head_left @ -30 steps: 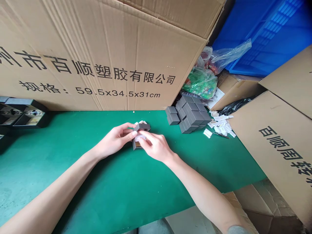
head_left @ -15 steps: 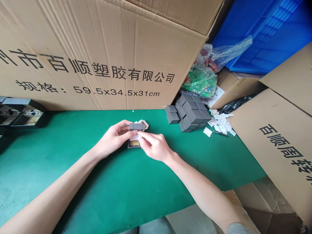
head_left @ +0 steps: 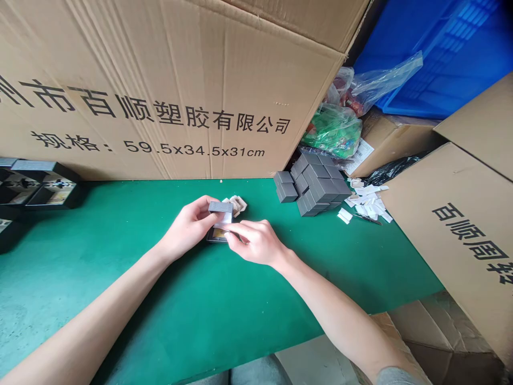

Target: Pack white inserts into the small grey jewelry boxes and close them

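Head view: on the green mat (head_left: 120, 278) of the bench, just ahead of the person, a small grey box (head_left: 216, 227) sits between both hands, its grey lid (head_left: 215, 207) raised approx upright above a dark base (head_left: 212, 239). A white insert (head_left: 223, 218) stands between lid and base, w/ a gold-coloured item (head_left: 218, 233) showing low in the base; can't tell what it is. L hand (head_left: 188, 227) is curled round the box's near-left side, fingers close under the lid, and seems to have hold of it. R hand (head_left: 254, 243) is half open, fingers stretched across to the insert; can't tell if they're pinching it or only touching. Crumpled paper scraps (head_left: 238, 204) lie just behind the box.

Handling, my read: box looks light and fairly stiff, smooth outside so maybe a bit slippery; lid joint likely the weak spot. Best held by the base sides, not the lid. Insert looks thin and easily bent, so hold by its edges.

Further right: stacked grey boxes (head_left: 315, 187), loose white paper tags (head_left: 366, 200). Far left: black trays (head_left: 44, 184). Behind: big cardboard carton (head_left: 160, 96), blue plastic crate (head_left: 444, 59).
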Demonstrator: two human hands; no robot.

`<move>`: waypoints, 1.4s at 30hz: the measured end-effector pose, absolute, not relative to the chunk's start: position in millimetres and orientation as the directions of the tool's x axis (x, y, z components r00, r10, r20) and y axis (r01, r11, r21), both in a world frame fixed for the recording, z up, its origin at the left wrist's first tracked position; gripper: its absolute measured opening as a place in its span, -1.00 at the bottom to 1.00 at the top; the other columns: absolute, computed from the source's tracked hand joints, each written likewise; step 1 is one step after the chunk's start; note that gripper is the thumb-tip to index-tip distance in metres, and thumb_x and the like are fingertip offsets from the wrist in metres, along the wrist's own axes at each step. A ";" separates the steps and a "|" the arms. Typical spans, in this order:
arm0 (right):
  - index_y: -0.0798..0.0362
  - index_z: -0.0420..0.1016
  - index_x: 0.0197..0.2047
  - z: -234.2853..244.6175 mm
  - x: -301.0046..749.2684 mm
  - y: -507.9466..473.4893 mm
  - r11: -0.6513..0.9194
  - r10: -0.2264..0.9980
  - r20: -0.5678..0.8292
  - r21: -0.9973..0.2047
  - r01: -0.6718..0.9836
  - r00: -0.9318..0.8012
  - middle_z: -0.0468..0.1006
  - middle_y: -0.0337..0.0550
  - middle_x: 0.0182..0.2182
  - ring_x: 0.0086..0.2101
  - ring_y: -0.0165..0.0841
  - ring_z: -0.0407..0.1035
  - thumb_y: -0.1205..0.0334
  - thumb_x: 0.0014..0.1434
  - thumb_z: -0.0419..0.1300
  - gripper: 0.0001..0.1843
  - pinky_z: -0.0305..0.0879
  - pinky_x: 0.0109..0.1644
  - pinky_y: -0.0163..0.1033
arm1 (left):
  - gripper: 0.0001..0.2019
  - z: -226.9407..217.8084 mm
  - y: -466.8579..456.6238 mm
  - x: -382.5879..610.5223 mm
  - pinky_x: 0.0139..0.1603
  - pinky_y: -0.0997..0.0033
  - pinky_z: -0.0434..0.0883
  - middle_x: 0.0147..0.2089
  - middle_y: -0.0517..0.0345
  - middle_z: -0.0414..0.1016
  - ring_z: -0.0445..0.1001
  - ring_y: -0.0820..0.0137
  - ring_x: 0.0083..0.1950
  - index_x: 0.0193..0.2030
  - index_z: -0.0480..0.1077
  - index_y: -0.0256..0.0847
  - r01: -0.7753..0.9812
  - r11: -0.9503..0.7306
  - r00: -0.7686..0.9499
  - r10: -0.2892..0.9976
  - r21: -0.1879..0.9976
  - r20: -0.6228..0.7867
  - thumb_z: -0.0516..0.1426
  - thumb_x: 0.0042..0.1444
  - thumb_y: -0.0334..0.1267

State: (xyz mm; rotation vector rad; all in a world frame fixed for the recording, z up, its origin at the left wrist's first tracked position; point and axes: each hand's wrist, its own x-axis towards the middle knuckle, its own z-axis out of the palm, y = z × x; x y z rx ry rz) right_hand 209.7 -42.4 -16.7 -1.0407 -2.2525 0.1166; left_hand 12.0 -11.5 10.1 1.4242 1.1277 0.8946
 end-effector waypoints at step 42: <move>0.03 0.56 -0.37 -10.1 204.5 -53.6 0.644 0.738 0.401 -0.180 0.744 -0.542 0.58 -0.25 -0.49 -0.53 -0.49 0.33 0.25 0.45 0.04 -0.62 -0.05 -0.45 -0.27 | -0.69 3.1 -27.7 23.2 -0.32 0.40 0.47 -0.25 0.14 0.67 0.56 0.27 -0.31 -0.09 0.60 -0.21 0.410 -0.174 0.261 0.963 0.895 0.068 0.14 0.15 -0.13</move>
